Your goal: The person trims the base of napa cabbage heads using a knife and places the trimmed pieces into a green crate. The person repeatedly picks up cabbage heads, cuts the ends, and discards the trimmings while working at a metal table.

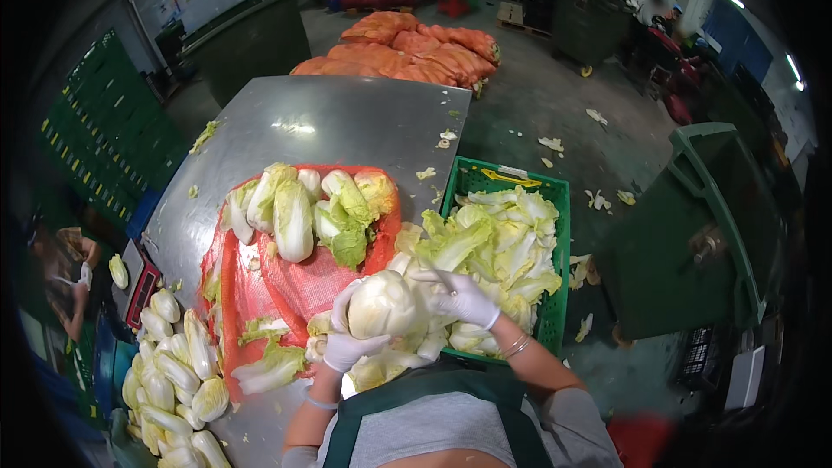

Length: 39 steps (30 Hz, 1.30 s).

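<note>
My left hand, in a white glove, is closed around a pale napa cabbage above the near edge of the table. My right hand, also gloved, is to the right of that cabbage, its fingers curled by a blurred, thin dark item; I cannot tell what it is. Loose cabbage leaves fill a green plastic crate under and beyond my right hand. An orange-red mesh sack lies spread on the table, with several whole cabbages on its far part and loose leaves on its near part.
The steel table extends ahead. Several cabbages are heaped at the left, beside a scale. A co-worker is at far left. A green wheeled bin stands at right. Filled orange sacks lie beyond the table; leaf scraps litter the floor.
</note>
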Available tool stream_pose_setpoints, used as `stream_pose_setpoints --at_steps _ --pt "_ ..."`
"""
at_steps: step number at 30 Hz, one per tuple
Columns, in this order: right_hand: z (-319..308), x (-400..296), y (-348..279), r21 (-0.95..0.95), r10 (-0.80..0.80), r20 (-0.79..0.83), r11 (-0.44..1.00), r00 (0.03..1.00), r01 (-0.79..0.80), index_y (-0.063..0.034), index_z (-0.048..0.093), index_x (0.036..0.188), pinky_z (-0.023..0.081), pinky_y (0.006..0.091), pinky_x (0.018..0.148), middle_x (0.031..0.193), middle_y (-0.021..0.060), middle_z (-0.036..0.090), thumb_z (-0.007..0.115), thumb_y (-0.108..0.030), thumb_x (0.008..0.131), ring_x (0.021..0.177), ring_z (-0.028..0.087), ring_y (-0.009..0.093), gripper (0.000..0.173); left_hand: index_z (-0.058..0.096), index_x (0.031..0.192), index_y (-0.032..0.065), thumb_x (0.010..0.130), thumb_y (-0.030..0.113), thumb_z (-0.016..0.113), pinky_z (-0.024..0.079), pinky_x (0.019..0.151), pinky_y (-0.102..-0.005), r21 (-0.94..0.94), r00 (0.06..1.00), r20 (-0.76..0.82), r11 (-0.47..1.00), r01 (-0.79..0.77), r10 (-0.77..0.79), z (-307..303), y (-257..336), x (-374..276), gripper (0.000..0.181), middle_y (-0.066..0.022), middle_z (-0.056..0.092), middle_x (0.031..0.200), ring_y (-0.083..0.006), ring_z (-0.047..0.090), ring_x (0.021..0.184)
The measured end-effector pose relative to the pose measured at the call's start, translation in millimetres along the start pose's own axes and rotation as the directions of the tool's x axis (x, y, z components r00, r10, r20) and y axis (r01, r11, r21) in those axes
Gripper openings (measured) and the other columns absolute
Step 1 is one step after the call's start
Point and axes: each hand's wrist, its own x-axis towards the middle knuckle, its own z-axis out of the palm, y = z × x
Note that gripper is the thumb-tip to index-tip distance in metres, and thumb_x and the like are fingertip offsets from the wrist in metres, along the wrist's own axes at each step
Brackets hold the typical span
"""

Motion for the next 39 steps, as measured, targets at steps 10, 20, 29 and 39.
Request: stream_pose_setpoints --at_steps 10,20,29,39 --pt "53.5 21.4 15.7 -0.270 -0.379 -0.218 0.909 0.899 0.318 -0.0008 0.051 0.121 0.044 0.0261 0.086 0.111 0.0078 0.059 0.073 -0.020 0.075 0.097 0.055 0.012 0.055 0.006 0.142 0.0055 0.052 0.027 0.087 0.035 0.102 -0.0403 0.063 0.986 -0.148 0.996 -0.070 0.079 16.9 -21.1 2.5 0.123 -0.0171 0.030 0.137 -0.0302 0.037 0.125" --pt "-31.2 -2.4 19.8 -0.049 -0.164 -0.404 0.986 0.900 0.158 -0.0018 0.063 0.097 0.049 0.0257 0.070 0.086 0.0040 0.064 0.065 -0.009 0.079 0.077 0.060 0.012 0.019 0.033 0.136 0.0111 0.080 0.062 0.049 0.036 0.101 -0.0434 -0.726 0.933 -0.137 0.674 0.134 -0.333 -42.8 -50.1 -18.2 0.077 -0.0096 0.044 0.132 -0.0272 0.045 0.117" --pt "-5.6 21.3 32.8 -0.505 -0.302 -0.210 0.848 0.930 0.161 -0.0039 0.053 0.119 0.046 0.0300 0.080 0.113 0.0110 0.058 0.072 -0.033 0.072 0.092 0.057 0.019 0.058 0.038 0.134 0.0097 0.083 0.062 0.044 0.037 0.099 -0.0426 -0.866 0.945 -0.024 0.479 0.144 -0.328 -16.4 -27.1 10.5 0.073 -0.0085 0.049 0.128 -0.0252 0.047 0.116" --pt "40.9 44.6 38.8 -0.593 -0.385 -0.167 0.774 0.908 0.219 -0.0027 0.048 0.122 0.045 0.0306 0.083 0.104 0.0146 0.061 0.062 -0.034 0.083 0.095 0.059 0.022 0.051 0.035 0.128 -0.0012 0.077 0.005 0.064 0.039 0.096 -0.0336 -0.003 0.969 -0.231 0.996 0.092 -0.091 0.9 -35.8 15.4 0.059 -0.0143 0.048 0.122 -0.0207 0.047 0.112"
